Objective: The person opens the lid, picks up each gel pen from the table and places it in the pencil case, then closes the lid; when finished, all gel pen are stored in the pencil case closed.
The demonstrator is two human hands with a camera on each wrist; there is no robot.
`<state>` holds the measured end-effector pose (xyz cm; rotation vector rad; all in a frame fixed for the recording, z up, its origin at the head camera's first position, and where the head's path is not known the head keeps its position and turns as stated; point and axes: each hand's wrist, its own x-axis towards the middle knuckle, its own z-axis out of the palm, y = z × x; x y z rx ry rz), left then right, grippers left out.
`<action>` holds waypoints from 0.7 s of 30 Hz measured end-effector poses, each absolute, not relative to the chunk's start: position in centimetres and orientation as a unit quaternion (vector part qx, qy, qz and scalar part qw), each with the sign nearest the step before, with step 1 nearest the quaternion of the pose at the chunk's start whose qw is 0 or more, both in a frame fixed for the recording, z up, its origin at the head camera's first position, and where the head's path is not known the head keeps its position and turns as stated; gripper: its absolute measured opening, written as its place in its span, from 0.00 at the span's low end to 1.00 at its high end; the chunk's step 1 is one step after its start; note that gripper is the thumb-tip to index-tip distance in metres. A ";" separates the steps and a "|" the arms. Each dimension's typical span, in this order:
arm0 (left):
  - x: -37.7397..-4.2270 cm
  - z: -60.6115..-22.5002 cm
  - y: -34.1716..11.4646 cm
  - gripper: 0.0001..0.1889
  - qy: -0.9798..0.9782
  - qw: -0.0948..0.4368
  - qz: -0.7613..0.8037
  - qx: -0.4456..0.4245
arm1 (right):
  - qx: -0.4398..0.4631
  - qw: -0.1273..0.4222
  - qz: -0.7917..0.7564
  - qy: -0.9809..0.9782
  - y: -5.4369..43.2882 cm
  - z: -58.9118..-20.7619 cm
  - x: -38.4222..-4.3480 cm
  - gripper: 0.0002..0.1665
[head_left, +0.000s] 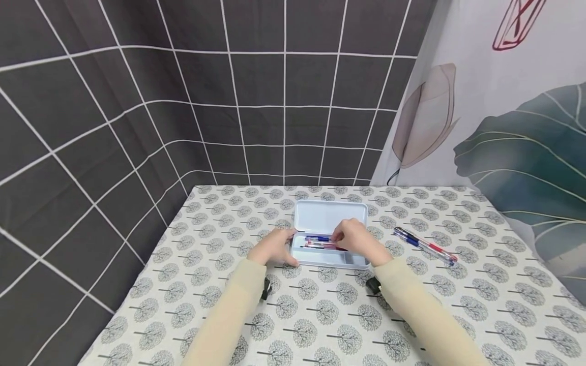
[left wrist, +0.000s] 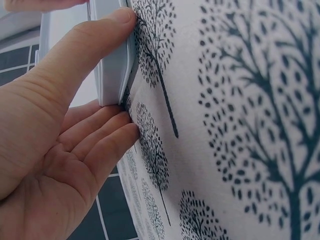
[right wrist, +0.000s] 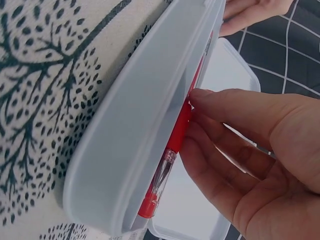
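Note:
A pale blue pencil case (head_left: 308, 257) lies on the table with its lid (head_left: 329, 216) folded back. My left hand (head_left: 273, 247) holds the case's left end, the thumb (left wrist: 95, 37) along the front wall and the other fingers behind the corner. Inside the long rear compartment lie pens with blue (head_left: 317, 238) and red parts. Between thumb and fingers, my right hand (head_left: 358, 239) pinches a red pen (right wrist: 180, 130) at its red grip, down in that compartment. In the right wrist view the pen lies along the case wall (right wrist: 120, 135), its capped tip toward the case's right end.
To the right of the case, several clear-barrelled pens lie together, with blue (head_left: 407, 238) and red (head_left: 443, 251) parts. A tree-patterned cloth (head_left: 320, 325) covers the table. Behind and at left hangs a dark grid curtain (head_left: 261, 122); a leaf-printed curtain (head_left: 517, 152) hangs at right.

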<state>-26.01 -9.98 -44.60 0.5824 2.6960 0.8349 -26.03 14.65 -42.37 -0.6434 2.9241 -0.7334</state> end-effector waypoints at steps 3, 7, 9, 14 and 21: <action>-26.0 -44.5 -10.0 0.50 0.927 0.130 0.289 0.200 | -0.204 0.031 -0.239 0.949 14.9 -42.3 -26.1 0.09; -26.0 -44.5 -10.0 0.49 0.928 0.129 0.285 0.201 | -0.206 0.025 -0.247 0.947 15.2 -42.3 -26.1 0.09; -26.1 -44.5 -10.0 0.49 0.928 0.127 0.283 0.204 | -0.208 0.018 -0.250 0.945 15.4 -42.2 -26.1 0.10; -26.2 -44.4 -10.0 0.48 0.927 0.127 0.285 0.209 | -0.199 0.016 -0.262 0.944 15.6 -42.2 -26.0 0.10; -26.2 -44.5 -9.9 0.48 0.927 0.130 0.283 0.209 | -0.189 0.031 -0.272 0.943 16.1 -42.5 -25.9 0.10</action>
